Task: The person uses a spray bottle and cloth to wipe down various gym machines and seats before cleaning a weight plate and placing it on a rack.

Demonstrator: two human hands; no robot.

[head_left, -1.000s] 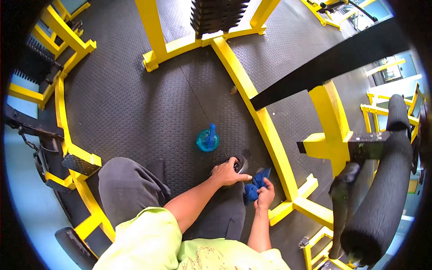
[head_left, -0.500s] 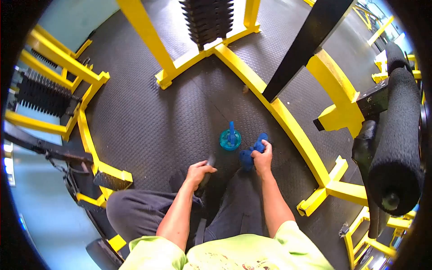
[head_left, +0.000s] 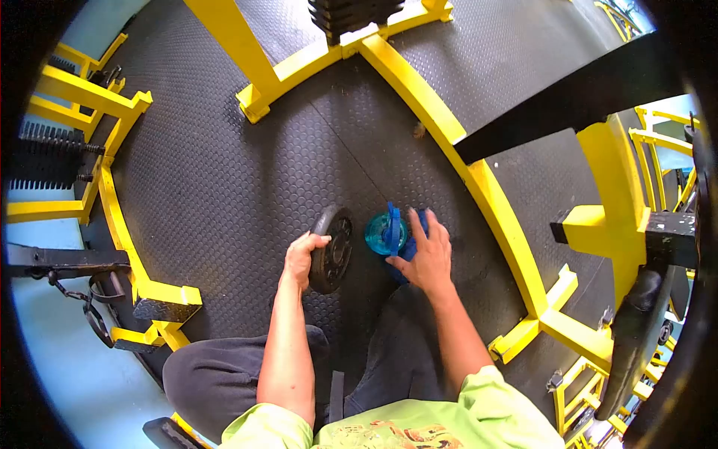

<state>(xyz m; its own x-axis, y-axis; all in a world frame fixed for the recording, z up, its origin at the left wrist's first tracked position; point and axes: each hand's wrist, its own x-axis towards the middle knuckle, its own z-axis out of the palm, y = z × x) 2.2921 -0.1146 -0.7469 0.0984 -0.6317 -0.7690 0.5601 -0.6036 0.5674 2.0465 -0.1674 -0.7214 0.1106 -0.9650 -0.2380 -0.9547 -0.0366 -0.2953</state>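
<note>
My left hand [head_left: 299, 258] grips the edge of a round black weight plate [head_left: 331, 249], tilted almost on edge over the floor mat. Fingers wrap its left side, and its ribbed face shows to the right. My right hand [head_left: 431, 258] has its fingers and thumb apart, over a blue object shaped like a small dumbbell [head_left: 412, 248], which it partly covers. Close against that stands a teal see-through bottle [head_left: 377, 233] with a blue strap or handle [head_left: 393, 226] on top, seen from above. My thumb tip overlaps the bottle's lower right side.
A yellow machine frame [head_left: 493, 221] runs along the floor at right, with a black beam [head_left: 553, 101] above it. A weight stack [head_left: 351, 15] hangs at the top. Another yellow machine [head_left: 123, 224] stands at left. Black studded matting [head_left: 224, 194] covers the floor.
The weight plate in my left hand has come up and forward, turning its face into view. My right hand has moved forward with the blue object beside the bottle, and its fingers have spread.
</note>
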